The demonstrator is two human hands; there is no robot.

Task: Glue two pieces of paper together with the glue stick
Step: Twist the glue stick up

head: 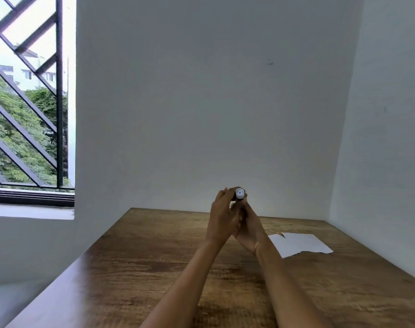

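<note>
Both my hands are raised together above the far middle of the wooden table (pixel 154 268). They hold a glue stick (pixel 239 193) upright, its round white end facing me and its dark body mostly hidden by fingers. My left hand (pixel 222 217) wraps the stick from the left. My right hand (pixel 249 227) grips its lower part from the right, palm toward the left hand. Two white pieces of paper (pixel 300 243) lie flat on the table to the right of my hands, slightly overlapping. Whether the cap is on the stick cannot be told.
White walls close the table at the back (pixel 213 114) and on the right (pixel 386 162). A window with a dark diagonal grille (pixel 27 114) sits at the left, its sill above a white ledge.
</note>
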